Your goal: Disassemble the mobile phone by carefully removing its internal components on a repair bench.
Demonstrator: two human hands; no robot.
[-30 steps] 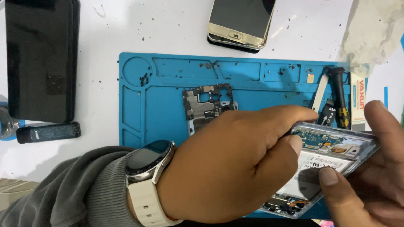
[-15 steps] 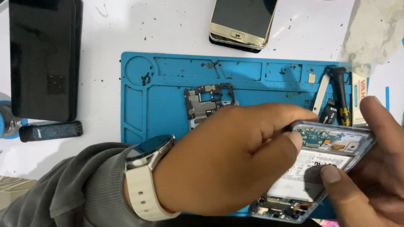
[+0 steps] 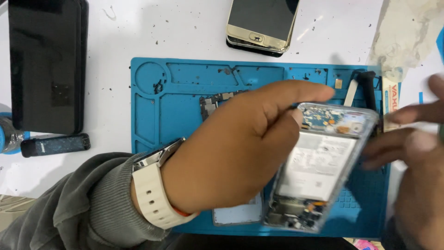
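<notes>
Opened phone (image 3: pixel 319 162) between left hand (image 3: pixel 236 153), right hand (image 3: pixel 416 162).

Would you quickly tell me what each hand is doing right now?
Left hand: closed on the opened phone, fingers at its top edge.
Right hand: blurred, fingers spread beside the phone; whether it grips cannot be told.

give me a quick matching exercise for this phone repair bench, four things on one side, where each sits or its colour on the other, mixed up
Things:
1. opened phone
2. repair mat
3. gold phone
4. wristwatch

Descriptions:
A. blue, lying under the work
B. on the left hand's wrist, cream strap
C. held between both hands, battery showing
D. on the white table above the mat, screen up

Pairs: 1-C, 2-A, 3-D, 4-B
</notes>
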